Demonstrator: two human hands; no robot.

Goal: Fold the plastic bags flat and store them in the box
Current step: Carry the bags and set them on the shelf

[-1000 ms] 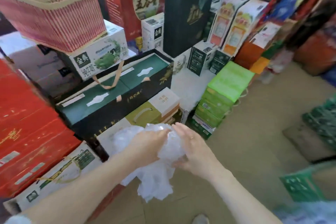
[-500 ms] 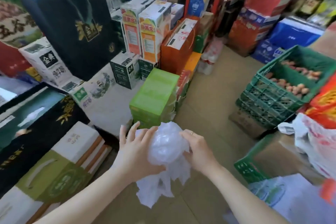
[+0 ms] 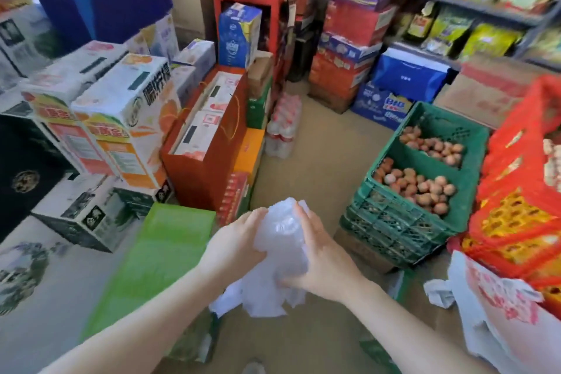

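Two hands (image 3: 233,249), one crumpled bag wad (image 3: 280,255), two egg crates (image 3: 425,218), one green box (image 3: 161,261).

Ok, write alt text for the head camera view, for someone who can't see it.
Two bare hands, left hand and right hand, hold a crumpled clear plastic bag between them above a shop floor. Stacked cardboard gift boxes and a bright green carton stand to the left; a dark green plastic crate of brown eggs and a red plastic crate stand to the right.
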